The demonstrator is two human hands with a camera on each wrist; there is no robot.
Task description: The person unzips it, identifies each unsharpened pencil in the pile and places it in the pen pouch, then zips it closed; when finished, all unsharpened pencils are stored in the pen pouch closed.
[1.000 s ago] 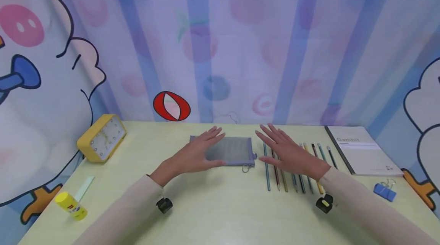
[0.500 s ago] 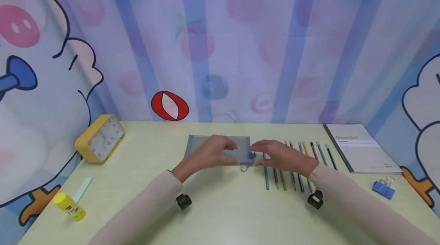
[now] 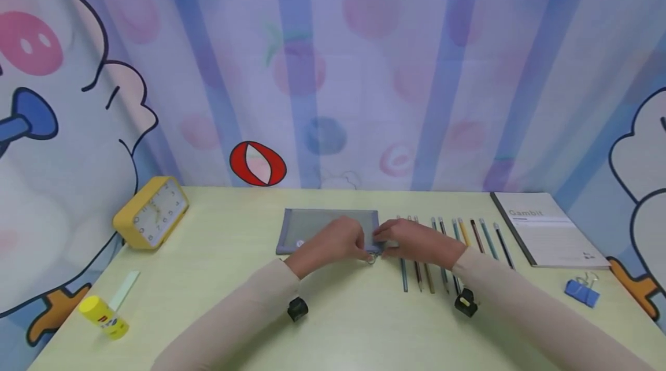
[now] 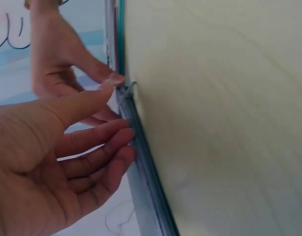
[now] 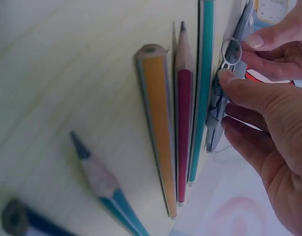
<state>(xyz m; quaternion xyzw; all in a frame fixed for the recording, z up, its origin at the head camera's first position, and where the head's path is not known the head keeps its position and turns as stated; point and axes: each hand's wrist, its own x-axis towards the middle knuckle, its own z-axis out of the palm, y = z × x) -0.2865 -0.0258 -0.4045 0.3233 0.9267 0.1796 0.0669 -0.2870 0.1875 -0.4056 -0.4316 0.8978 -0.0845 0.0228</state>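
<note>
A grey mesh zip pouch (image 3: 312, 222) lies flat near the back of the table. At its front right corner is a metal pull ring (image 5: 232, 51). My left hand (image 3: 333, 241) reaches over the pouch's front edge, its thumb and a fingertip pinching the ring's edge. My right hand (image 3: 418, 241) grips that same corner, thumb on the zip end and fingers curled behind the pouch edge. Both thumbs nearly meet in the left wrist view. A row of pencils (image 3: 430, 278) lies beside the pouch, partly covered by my right hand.
Right of the pencils lie a notebook (image 3: 551, 238) and a blue binder clip (image 3: 581, 293). A yellow clock (image 3: 151, 215) stands at the left, with a glue stick (image 3: 104, 317) and a pale strip (image 3: 125, 290) in front. A printed curtain (image 3: 364, 99) hangs behind the table.
Both hands, first spread above the pouch and pencils, have come down and together at the pouch's front right corner. Their fingers have curled in. The pouch and pencils lie as before.
</note>
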